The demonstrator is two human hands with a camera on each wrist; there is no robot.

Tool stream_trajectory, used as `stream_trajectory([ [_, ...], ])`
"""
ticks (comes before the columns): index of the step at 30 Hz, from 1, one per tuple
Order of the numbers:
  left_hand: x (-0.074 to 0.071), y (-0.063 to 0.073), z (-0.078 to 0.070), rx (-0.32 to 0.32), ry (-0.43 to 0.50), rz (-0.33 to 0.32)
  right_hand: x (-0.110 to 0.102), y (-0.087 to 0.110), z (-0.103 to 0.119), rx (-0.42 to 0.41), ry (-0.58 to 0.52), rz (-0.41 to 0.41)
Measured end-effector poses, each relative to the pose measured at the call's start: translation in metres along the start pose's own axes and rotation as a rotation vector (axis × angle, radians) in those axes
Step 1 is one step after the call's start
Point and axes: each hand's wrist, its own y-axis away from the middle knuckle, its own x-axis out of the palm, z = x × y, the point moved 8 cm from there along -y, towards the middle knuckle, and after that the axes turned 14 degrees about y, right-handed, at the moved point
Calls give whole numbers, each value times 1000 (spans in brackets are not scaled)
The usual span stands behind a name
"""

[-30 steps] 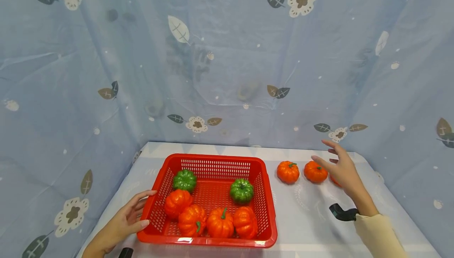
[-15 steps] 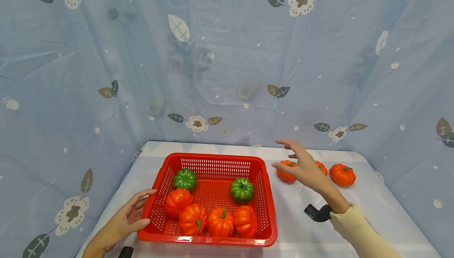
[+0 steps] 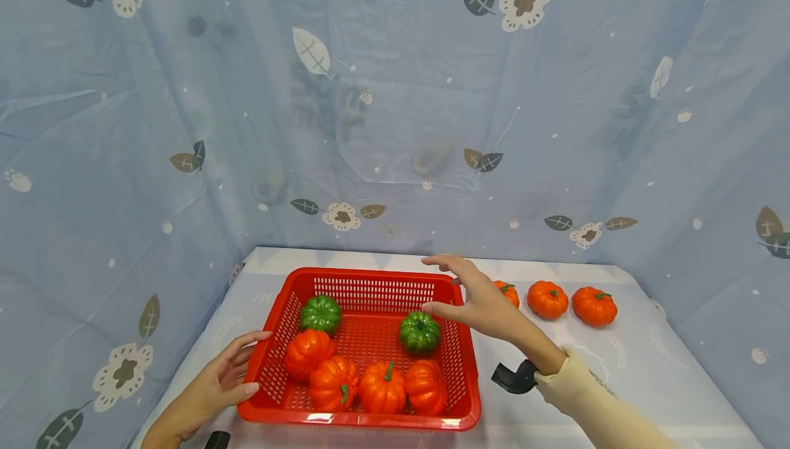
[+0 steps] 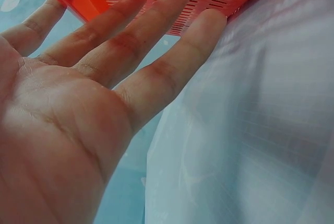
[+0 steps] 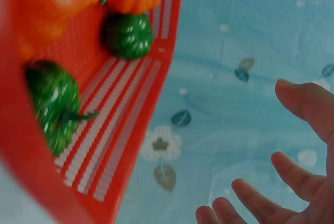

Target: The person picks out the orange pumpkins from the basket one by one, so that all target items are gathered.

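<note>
A red plastic basket (image 3: 370, 419) with slotted walls stands on the table and holds two small green pumpkins (image 3: 320, 314) and several orange pumpkins (image 3: 382, 389). At its left side, the spread fingers of my left hand (image 3: 212, 384) rest at the wall and rim; the left wrist view shows them extended against the slotted side. Above the basket's right rim is my right hand (image 3: 484, 301), holding nothing, thumb and fingers apart. Its fingertips overlap the area over the right green pumpkin (image 3: 420, 334). In the right wrist view this pumpkin's curled stem (image 5: 78, 116) shows plainly.
Three orange pumpkins stand in a row on the white-covered table right of the basket; the nearest (image 3: 509, 293) is partly behind my right hand, beside the middle one (image 3: 547, 300) and the far right one (image 3: 594, 306). A blue patterned curtain (image 3: 395, 120) surrounds the table.
My right hand has moved left, from over the pumpkins on the table to above the basket's right rim, staying empty. The left hand and the basket have stayed in place.
</note>
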Motion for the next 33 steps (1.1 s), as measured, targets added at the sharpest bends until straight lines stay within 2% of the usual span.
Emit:
stream_trajectory([
  [8, -1, 1, 2, 6, 3, -8, 34, -11, 27, -66, -21, 133],
  [11, 0, 1, 1, 10, 4, -5, 49, -13, 31, -87, 11, 203],
  [18, 0, 0, 2, 5, 22, 5, 88, -9, 30, -134, 77, 440],
  [24, 0, 0, 2, 5, 17, 9, 109, 2, 21, -87, 121, 648],
  [27, 0, 1, 2, 6, 12, 3, 115, 5, 19, -72, 154, 694],
  [33, 0, 1, 1, 5, 13, -2, 123, 8, 15, -68, 306, 740],
])
